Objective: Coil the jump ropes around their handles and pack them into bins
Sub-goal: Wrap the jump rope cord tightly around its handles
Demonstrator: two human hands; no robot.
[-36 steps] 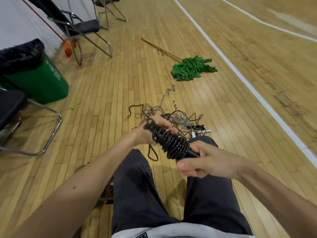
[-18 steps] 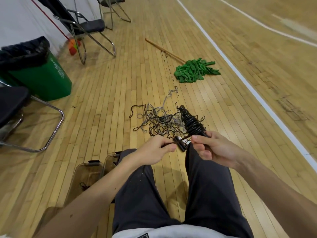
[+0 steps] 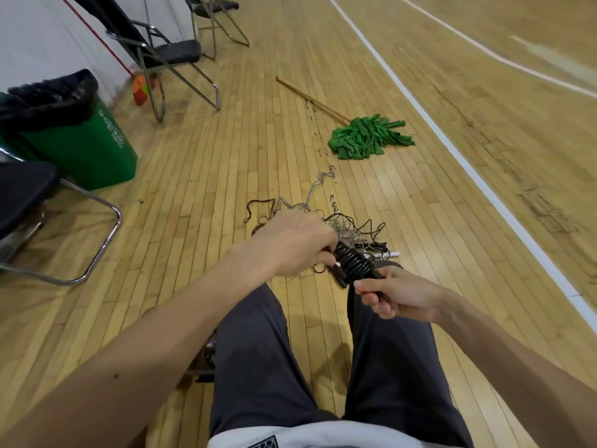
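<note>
Above the knees, a coiled black jump rope [image 3: 353, 264] is held between both hands. Its near handle end is gripped by the right hand [image 3: 402, 295], fingers curled round it, and its far end is pinched by the left hand [image 3: 292, 245] (fingers bent inward). Beyond, a tangle of loose ropes [image 3: 347, 226] is spread on the floor [image 3: 226, 176], with a green mop [image 3: 368, 139] laid farther off.

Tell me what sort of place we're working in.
Most likely a gym or sports hall: a strip-wood floor painted with white court lines, folding chairs near the wall, and a mop lying on the boards.
</note>
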